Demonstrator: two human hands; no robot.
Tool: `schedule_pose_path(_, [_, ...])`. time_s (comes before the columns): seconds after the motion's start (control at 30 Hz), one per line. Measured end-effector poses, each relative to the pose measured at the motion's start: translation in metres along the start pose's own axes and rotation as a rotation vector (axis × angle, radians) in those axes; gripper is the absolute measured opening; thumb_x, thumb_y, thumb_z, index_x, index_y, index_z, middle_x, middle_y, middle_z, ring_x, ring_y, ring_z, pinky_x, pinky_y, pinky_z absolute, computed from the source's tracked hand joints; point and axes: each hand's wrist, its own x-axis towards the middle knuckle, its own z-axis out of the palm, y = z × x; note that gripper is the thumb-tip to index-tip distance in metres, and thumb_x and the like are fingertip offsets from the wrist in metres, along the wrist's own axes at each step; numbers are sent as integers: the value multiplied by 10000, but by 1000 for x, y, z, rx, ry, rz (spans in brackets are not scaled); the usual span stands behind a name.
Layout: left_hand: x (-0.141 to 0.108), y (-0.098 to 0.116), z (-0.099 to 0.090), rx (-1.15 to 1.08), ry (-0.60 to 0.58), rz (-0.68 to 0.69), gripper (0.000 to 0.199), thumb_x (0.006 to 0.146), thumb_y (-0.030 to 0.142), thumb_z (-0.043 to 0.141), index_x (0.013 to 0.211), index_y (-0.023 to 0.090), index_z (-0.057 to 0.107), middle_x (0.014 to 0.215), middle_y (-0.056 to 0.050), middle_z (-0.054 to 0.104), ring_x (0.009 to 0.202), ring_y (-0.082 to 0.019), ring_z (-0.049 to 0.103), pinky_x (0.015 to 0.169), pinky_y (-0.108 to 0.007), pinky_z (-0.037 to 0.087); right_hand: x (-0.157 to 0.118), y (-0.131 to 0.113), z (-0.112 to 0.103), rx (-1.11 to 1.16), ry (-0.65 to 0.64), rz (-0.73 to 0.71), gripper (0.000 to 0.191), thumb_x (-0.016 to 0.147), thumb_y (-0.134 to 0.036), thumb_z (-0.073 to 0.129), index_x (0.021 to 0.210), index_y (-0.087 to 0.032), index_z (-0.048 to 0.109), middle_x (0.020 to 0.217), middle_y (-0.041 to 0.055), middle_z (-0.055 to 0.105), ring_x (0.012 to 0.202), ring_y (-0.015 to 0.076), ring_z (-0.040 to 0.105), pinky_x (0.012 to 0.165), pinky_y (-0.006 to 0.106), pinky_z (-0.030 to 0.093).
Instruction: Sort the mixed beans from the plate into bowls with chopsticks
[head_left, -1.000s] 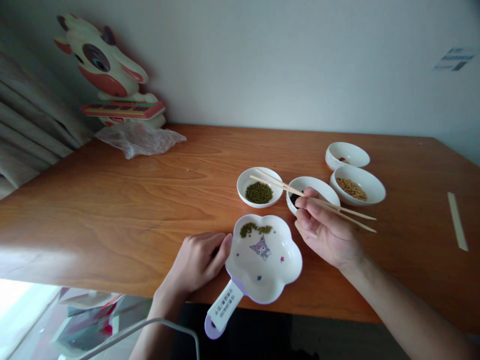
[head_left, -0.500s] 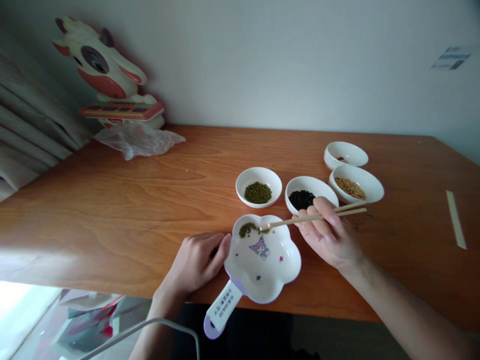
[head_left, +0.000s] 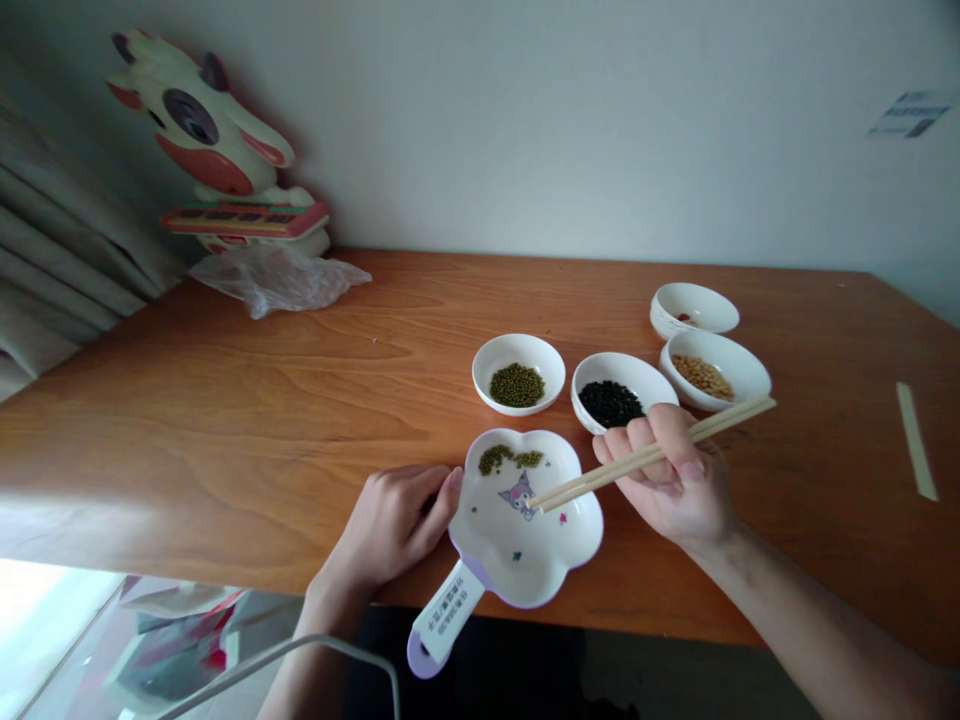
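My right hand [head_left: 667, 470] is closed round a pair of wooden chopsticks [head_left: 645, 458], whose tips are close together over the printed figure in a white flower-shaped dish [head_left: 525, 560] with a purple rim. Green beans [head_left: 495, 459] lie in the dish's upper lobes. My left hand [head_left: 401, 520] rests on the table, fingers curled, its thumb touching the dish's left rim. Behind the dish stand a bowl of green beans [head_left: 517, 345] and a bowl of black beans [head_left: 637, 370], the latter partly hidden by my right hand.
A bowl of tan beans [head_left: 742, 375] and a bowl with a few reddish pieces [head_left: 709, 305] stand at the right. A cow toy [head_left: 217, 150] and crumpled plastic [head_left: 281, 282] are at the back left. A cable [head_left: 315, 642] crosses the lower left.
My right hand has moved slightly right and down. The chopstick tips have left the green beans for the dish's middle, and the sticks now lie closer together. My left hand has not moved.
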Motion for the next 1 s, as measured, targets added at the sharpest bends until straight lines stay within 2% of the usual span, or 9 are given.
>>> schedule_pose_path(0.13, [0,0,0,-5,8,-4,425,1131,364,429,753,192,517,679,10,593,593,-109,491,614,-255,344,0,1,0,-49,32,-16,487,877,-240,774,558,-230,406,432,-71,282,436,113,210,499,295,236])
schedule_pose_path(0.27, [1,0,0,-9,14,1,427,1134,367,428,752,194,505,682,9,589,593,-111,491,615,-256,343,1,-5,3,-52,14,58,108,877,-340,754,832,-256,703,671,4,647,595,161,547,555,296,424])
schedule_pose_path(0.33, [1,0,0,-8,12,1,433,1136,371,425,748,195,499,677,10,582,590,-111,488,614,-257,342,2,-8,6,-48,-2,115,255,957,-479,662,886,-247,741,747,43,711,663,193,623,568,315,476])
schedule_pose_path(0.47, [1,3,-1,-5,17,7,442,1138,374,413,748,192,513,678,6,585,590,-112,491,613,-258,345,0,-10,9,-88,-5,125,568,1074,-622,403,858,-243,768,659,43,669,597,187,605,566,326,481])
schedule_pose_path(0.63, [2,5,-2,-10,20,12,452,1137,368,410,736,188,515,663,10,575,579,-104,480,604,-255,336,-2,-4,1,-139,-11,175,444,1074,-534,508,876,-226,760,655,7,594,587,138,536,574,284,453])
schedule_pose_path(0.7, [3,4,-1,-16,21,11,447,1136,367,414,737,188,506,663,14,573,576,-100,468,603,-255,328,-2,-1,-3,-158,-67,221,327,1060,-443,603,859,-225,740,668,-9,604,589,112,538,564,251,449])
schedule_pose_path(0.8, [3,3,1,-25,13,9,443,1139,368,413,739,190,480,659,20,560,579,-99,458,609,-256,324,-2,0,-2,-173,-83,222,65,1001,-316,744,1002,-257,771,796,-15,709,667,89,623,591,202,489])
schedule_pose_path(0.9, [2,1,2,-31,8,6,437,1139,370,418,745,190,477,673,17,565,593,-99,474,621,-259,328,-1,-1,1,-158,-78,189,166,1005,-276,747,1160,-308,800,965,10,806,767,100,720,624,194,540])
schedule_pose_path(1.0, [2,2,1,-29,4,3,440,1139,377,415,749,188,492,679,12,576,596,-102,488,622,-263,326,-2,2,-2,-147,-143,156,225,1076,-342,639,1208,-316,820,847,20,806,715,115,727,590,215,538])
